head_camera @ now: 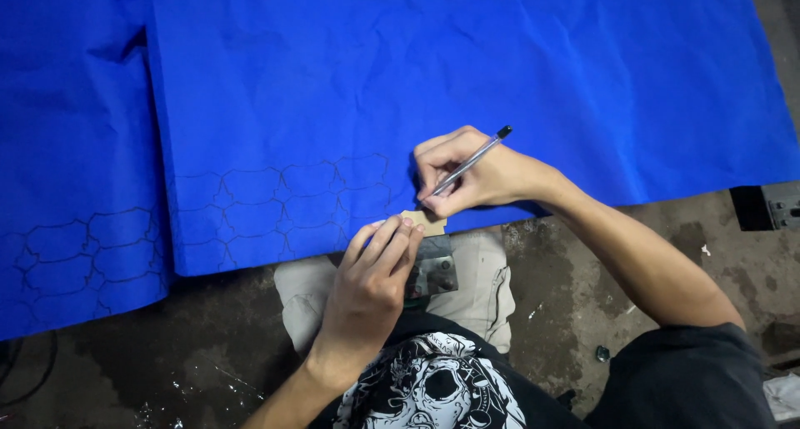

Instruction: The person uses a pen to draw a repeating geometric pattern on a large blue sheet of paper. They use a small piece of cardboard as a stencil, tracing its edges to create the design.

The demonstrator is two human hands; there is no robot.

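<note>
A large blue sheet point(467, 71) lies spread over the floor, with rows of black traced outlines point(283, 200) along its near edge. My right hand point(467, 175) grips a slim pen point(479, 152), its tip down at the sheet's edge. My left hand point(375, 266) presses its fingers flat on a small tan cardboard template point(427, 221) lying at that edge. A dull metal piece point(435, 271) sits just under the left hand's fingers.
A second blue sheet point(75, 146) lies at the left, also carrying traced outlines. The floor point(583, 279) is dark stained concrete. A black metal fitting point(767, 206) sits at the right edge. My knees in light trousers point(483, 287) are below the hands.
</note>
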